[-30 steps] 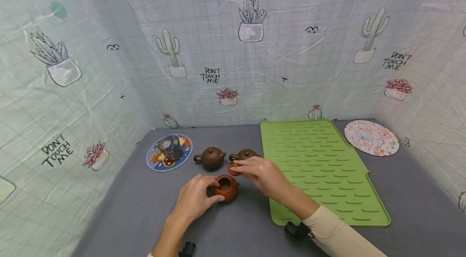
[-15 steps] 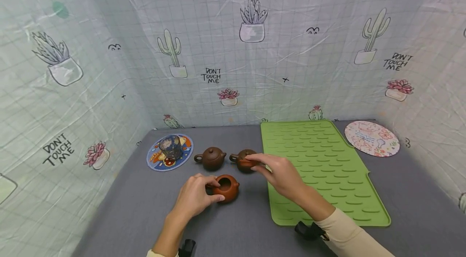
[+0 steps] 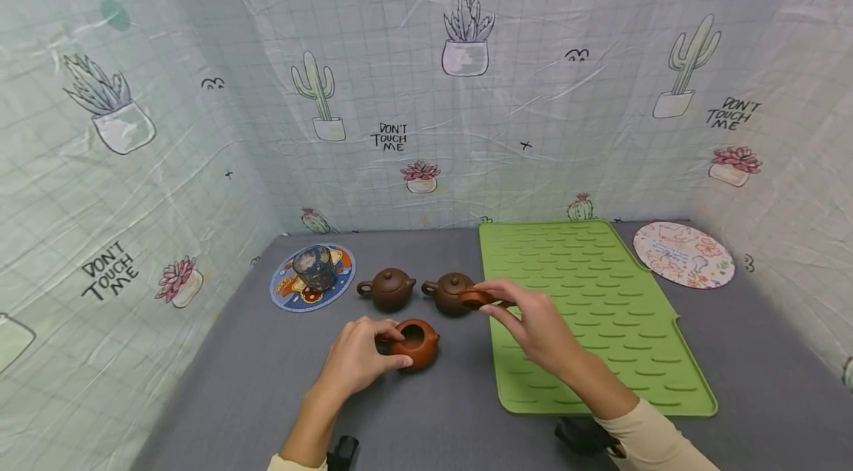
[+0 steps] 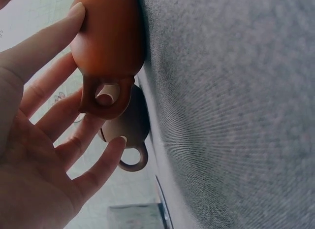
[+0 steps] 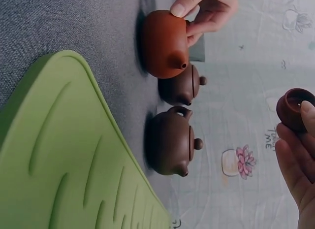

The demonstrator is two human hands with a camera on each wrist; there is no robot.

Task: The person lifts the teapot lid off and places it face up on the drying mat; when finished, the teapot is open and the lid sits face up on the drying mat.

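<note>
A cloth printed with cacti and succulents (image 3: 426, 86) is hung round three sides of the grey desk (image 3: 266, 382). The green ridged mat (image 3: 586, 293) serves as the landmark: it is laid over the right half of the desk, its far edge near the cloth. Beyond its far right corner a round patterned coaster (image 3: 683, 254) is seen. Well left of the mat a second round coaster (image 3: 283, 292) carries a dark glass (image 3: 313, 268). Between that coaster and the mat two dark brown teapots are set with lids on, one (image 3: 389, 288) nearer the coaster, the other (image 3: 450, 293) just beside the mat's left edge.

In front of these, left of the mat, the open orange teapot (image 3: 416, 343) is steadied by the left hand (image 3: 356, 363), fingers curled at its handle. Its lid (image 3: 476, 299) is pinched in the grip of the right hand (image 3: 533, 323) and held in the air at the mat's left edge.

The step in hand is judged to be lid removal; setting it down would call for a short carry onto the mat, where bare room is seen. The nearest dark teapot should be cleared.
</note>
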